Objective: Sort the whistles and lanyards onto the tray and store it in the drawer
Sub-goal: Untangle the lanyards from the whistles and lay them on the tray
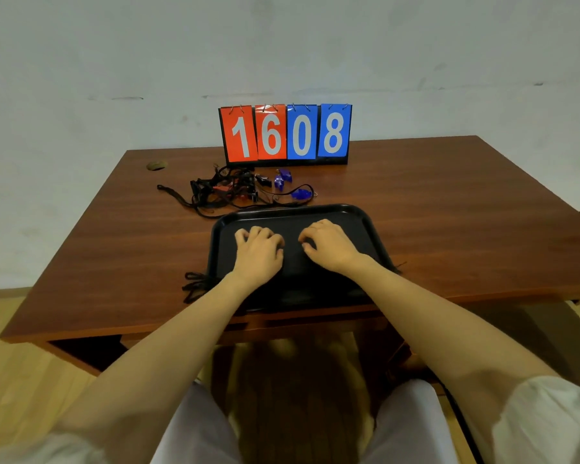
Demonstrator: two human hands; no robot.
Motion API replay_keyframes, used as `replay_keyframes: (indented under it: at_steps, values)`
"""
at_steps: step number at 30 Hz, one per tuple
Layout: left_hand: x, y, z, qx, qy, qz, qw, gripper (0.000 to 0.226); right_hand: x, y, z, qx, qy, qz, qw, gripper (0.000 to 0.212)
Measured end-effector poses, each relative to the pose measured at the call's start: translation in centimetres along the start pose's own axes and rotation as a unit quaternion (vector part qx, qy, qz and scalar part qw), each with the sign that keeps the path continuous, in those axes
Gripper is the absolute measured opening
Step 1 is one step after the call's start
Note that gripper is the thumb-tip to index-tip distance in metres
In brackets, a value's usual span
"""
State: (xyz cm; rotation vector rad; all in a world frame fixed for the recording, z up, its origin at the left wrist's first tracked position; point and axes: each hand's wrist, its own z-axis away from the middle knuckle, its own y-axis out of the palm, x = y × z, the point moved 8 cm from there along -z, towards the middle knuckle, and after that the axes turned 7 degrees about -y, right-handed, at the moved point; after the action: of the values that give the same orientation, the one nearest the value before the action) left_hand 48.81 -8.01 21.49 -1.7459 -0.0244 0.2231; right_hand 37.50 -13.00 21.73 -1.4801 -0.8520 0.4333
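Whistles and tangled lanyards lie on the tabletop, just beyond the tray | step: sorting looks barely begun; loose cords trail at the tray's near-left edge | left hand, right hand: apart over the tray, fingers curled, cannot tell if they hold anything | next: reach to the pile, free one piece.

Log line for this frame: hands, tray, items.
left hand curled over tray | right hand same | whistles and lanyards piled behind tray
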Motion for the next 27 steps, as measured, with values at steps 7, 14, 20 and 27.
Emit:
replay_keyframes:
  at_steps: [7,14,20,27]
  values:
    - [3.1,-0.1,-9.3,0.023,-0.063,-0.008,0.998,0.031,-2.3,-1.4,-9.5,-0.005,0.031,-0.038,0.999,0.028]
    - [5.7,1.5,-16.0,0.066,-0.073,0.004,0.995,0.030,-4.6,2.1,-16.7,0.122,0.047,-0.047,0.990,0.035]
    - [5.8,3.7,-16.7,0.082,-0.055,-0.010,0.995,0.026,-5.5,3.5,-18.1,0.075,0.030,-0.002,0.997,0.024]
    - [5.9,3.1,-16.1,0.073,-0.069,-0.043,0.994,0.026,-5.3,2.0,-17.3,0.032,0.049,-0.001,0.998,0.020]
